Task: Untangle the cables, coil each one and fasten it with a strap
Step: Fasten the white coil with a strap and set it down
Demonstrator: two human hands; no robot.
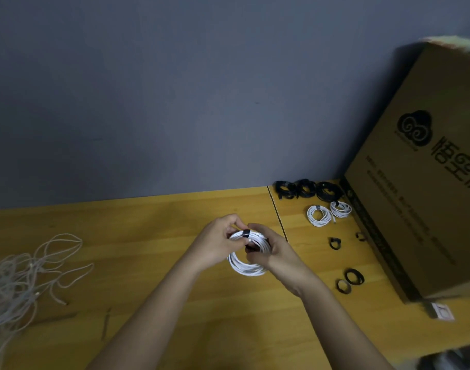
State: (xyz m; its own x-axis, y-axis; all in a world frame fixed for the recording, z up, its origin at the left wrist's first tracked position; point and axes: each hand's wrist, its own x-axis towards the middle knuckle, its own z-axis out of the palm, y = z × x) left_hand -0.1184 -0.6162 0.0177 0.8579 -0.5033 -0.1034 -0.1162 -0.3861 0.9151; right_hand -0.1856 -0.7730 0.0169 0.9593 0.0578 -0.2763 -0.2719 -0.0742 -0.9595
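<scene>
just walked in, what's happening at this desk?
A person holds a coiled white cable above the wooden table with both hands, left hand and right hand, wrapping a black strap around it. Strapped black coils and white coils sit far right; a tangled pale cable pile waits left.

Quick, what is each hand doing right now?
Left hand: grips the white cable coil, fingertips at the black strap.
Right hand: grips the same coil from the other side.
</scene>
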